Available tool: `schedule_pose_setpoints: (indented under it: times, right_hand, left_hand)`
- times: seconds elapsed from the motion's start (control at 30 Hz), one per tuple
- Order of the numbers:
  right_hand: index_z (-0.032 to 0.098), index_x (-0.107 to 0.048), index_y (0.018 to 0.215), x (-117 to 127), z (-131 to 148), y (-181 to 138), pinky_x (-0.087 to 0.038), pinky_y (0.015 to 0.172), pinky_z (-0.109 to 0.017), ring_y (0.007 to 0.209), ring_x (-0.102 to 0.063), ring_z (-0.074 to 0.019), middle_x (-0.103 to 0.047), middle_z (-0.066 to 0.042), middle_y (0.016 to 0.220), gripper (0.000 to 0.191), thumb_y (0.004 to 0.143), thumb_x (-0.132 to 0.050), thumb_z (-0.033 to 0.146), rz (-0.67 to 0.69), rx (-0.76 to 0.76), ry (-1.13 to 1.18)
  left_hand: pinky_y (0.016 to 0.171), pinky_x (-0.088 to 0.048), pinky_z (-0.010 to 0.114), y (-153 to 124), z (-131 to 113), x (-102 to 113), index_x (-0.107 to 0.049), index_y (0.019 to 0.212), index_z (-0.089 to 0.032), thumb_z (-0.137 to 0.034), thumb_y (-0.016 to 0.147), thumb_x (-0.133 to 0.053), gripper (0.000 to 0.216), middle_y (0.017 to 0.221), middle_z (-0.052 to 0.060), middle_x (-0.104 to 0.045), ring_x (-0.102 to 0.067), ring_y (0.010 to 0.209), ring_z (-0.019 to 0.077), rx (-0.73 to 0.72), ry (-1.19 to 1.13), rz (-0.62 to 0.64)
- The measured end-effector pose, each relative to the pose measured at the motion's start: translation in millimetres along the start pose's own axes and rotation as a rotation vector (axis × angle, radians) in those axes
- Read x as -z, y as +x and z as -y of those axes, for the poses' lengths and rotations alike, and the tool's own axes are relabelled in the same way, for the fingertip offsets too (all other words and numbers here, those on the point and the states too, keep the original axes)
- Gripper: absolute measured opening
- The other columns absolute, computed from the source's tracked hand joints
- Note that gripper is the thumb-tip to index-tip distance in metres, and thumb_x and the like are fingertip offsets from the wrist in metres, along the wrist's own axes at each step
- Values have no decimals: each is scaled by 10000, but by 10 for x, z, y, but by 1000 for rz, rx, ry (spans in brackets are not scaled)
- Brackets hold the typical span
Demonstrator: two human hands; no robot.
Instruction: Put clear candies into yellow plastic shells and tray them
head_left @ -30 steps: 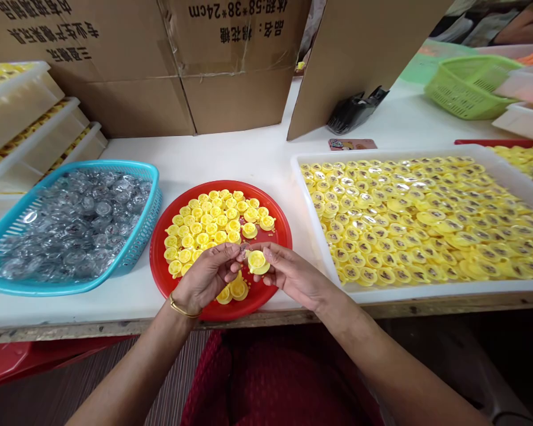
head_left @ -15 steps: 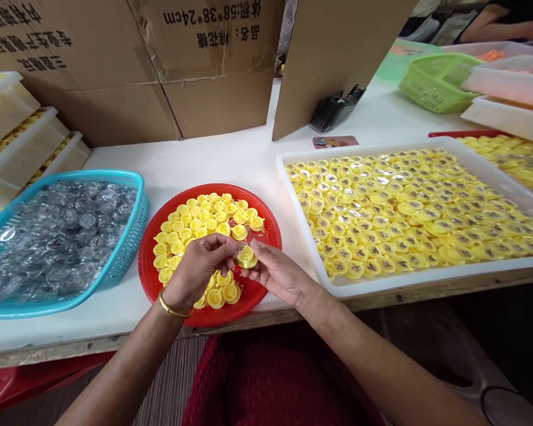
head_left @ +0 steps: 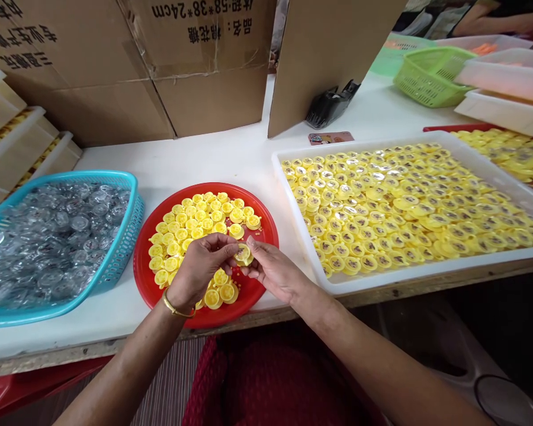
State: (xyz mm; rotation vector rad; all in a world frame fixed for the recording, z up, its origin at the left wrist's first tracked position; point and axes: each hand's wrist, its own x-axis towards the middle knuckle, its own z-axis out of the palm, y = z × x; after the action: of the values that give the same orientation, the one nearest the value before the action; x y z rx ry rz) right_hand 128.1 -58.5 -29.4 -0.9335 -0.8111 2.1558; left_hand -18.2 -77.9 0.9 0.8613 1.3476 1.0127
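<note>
Between the fingertips of both hands is a small round yellow plastic cup (head_left: 243, 254), held above a red round tray (head_left: 272, 236). My left hand (head_left: 203, 263) pinches its left side; a clear round cover seems to lie on its top. My right hand (head_left: 273, 269) grips its right edge between thumb and fingers. On the tray lie many similar yellow cups (head_left: 195, 219) with small yellow pieces inside, and some loose bits are scattered on the red surface. To the left, a blue basket (head_left: 135, 204) holds a heap of clear round plastic covers (head_left: 71, 231).
A white tray (head_left: 293, 248) of yellow cups with clear tops stands at the right. Cardboard (head_left: 213, 106) walls the back, beside a black plastic holder (head_left: 331, 106). Stacked white bins (head_left: 22, 142) are at far left; a green basket (head_left: 430, 77) and a person's arm (head_left: 501, 23) at back right.
The clear cover now sits flatter over the yellow cup between my fingers. My hands stay close together above the red tray, and the whole view has shifted slightly.
</note>
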Motion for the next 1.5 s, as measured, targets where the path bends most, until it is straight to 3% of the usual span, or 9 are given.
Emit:
schedule_pose_setpoints:
  times: [0.33,0.5,0.67,0.87,1.17,1.37,1.5]
  right_hand:
    - [179,-643,706,-4,32,-28,-360,561,-253,621,-491,-123,-613,-35,704,529,730,-579,704,-50,13,-172]
    - [171,-642,702,-9,52,-10,-341,537,-244,607,-486,-111,-584,-19,687,501,751,-589,667,-14,25,-219]
    - [155,-635,750,-13,57,1,-327,471,-228,511,-508,-88,-563,5,651,502,780,-563,651,-61,67,-336]
    - [162,-687,847,22,86,6,-424,467,-204,529,-591,-89,-665,-34,769,391,825,-589,540,-33,98,-425]
    - [161,-674,977,29,62,-6,-557,508,-228,537,-647,-98,-697,-49,948,278,857,-594,399,-93,100,-391]
    - [168,-665,1042,-3,67,-67,-592,563,-251,710,-666,-142,-683,-57,1007,325,840,-601,414,-134,214,-332]
    - [193,-654,1116,-30,104,-142,-595,690,-284,903,-656,-183,-683,-61,1050,359,843,-596,419,-57,230,-322]
  left_hand:
    - [450,-457,198,-1,30,-30,-673,743,-125,-315,708,-729,201,594,2,-627,-546,471,89,-68,172,-67]
    - [437,-438,187,7,48,-27,-690,743,-140,-286,723,-706,148,612,-3,-641,-537,464,82,-116,246,-67]
    - [440,-415,188,16,60,-8,-696,765,-158,-289,744,-688,134,625,-8,-644,-526,464,79,-162,337,-54]
    - [467,-418,203,16,38,-5,-688,761,-154,-278,744,-672,127,634,-2,-639,-524,488,88,-164,352,-16]
    - [495,-431,211,51,17,3,-671,816,-143,-318,775,-648,181,682,9,-644,-530,515,90,-161,404,72]
    - [553,-459,223,23,39,-41,-657,983,-166,-370,834,-589,262,783,23,-656,-556,604,108,-205,444,53]
    - [675,-503,243,-33,-27,-58,-653,1055,-165,-359,857,-569,290,923,57,-702,-636,767,144,-228,432,79]
